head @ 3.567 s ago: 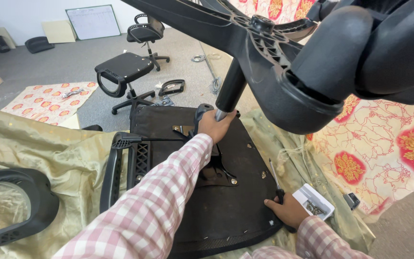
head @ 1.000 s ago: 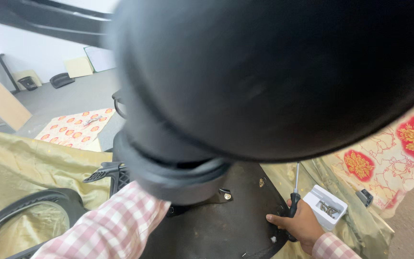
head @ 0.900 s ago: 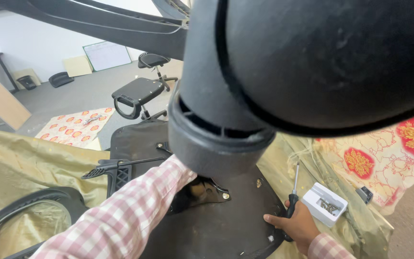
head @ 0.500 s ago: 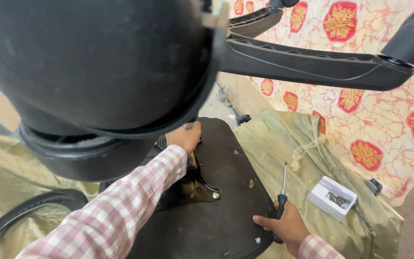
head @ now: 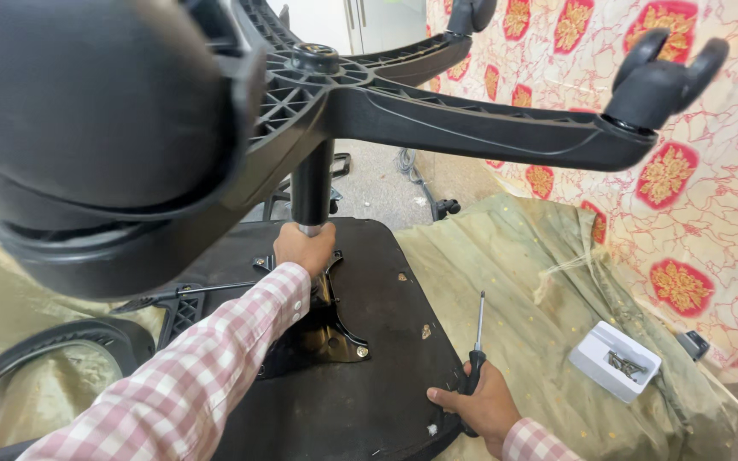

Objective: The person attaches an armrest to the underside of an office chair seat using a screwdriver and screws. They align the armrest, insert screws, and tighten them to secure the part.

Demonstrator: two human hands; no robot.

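Observation:
An upturned black chair seat [head: 386,376] lies on a green-gold cloth [head: 523,299]. A metal mounting plate [head: 326,333] is screwed to its underside. My left hand [head: 303,248] grips the gas-lift column [head: 312,188] standing up from the plate. The black star base [head: 437,111] with casters [head: 664,72] spreads above, and one large caster [head: 87,145] fills the upper left close to the camera. My right hand [head: 471,405] rests on the seat's near right edge, holding a black-handled screwdriver [head: 476,341] with its shaft pointing away from me.
A white box of screws [head: 615,360] sits on the cloth at the right. A black armrest loop [head: 36,358] lies at the lower left. Red-and-cream floral cloth [head: 694,213] covers the right side. Grey carpet and a cable lie beyond the seat.
The view has swung right and the star base has turned, so the big caster moved from centre to upper left. My left hand stays on the column, my right keeps the screwdriver.

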